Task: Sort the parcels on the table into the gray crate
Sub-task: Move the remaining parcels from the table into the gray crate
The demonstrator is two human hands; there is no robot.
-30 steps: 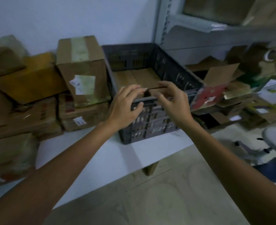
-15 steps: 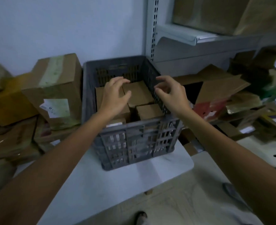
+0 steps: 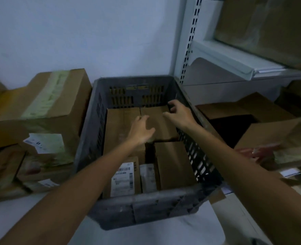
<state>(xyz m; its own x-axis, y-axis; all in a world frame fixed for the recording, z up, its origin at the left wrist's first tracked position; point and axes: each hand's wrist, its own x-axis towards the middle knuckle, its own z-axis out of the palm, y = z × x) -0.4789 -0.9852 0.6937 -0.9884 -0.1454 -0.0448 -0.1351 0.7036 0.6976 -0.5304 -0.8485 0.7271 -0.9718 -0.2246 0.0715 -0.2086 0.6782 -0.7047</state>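
Both open-fingered: left hand (image 3: 141,129) and right hand (image 3: 179,113) over cardboard boxes (image 3: 172,161) partly hidden inside gray crate (image 3: 146,207); blurred parcels (image 3: 40,110) alongside.

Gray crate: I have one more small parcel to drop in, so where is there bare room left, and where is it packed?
The gray crate is mostly full. One dark gap shows between the labelled parcel and the plain box, below the left hand. The back row under the right hand is packed. Outside, bare white table lies before the crate; boxes crowd both sides.

1 gray crate (image 3: 146,212) — 2 hands — several parcels.
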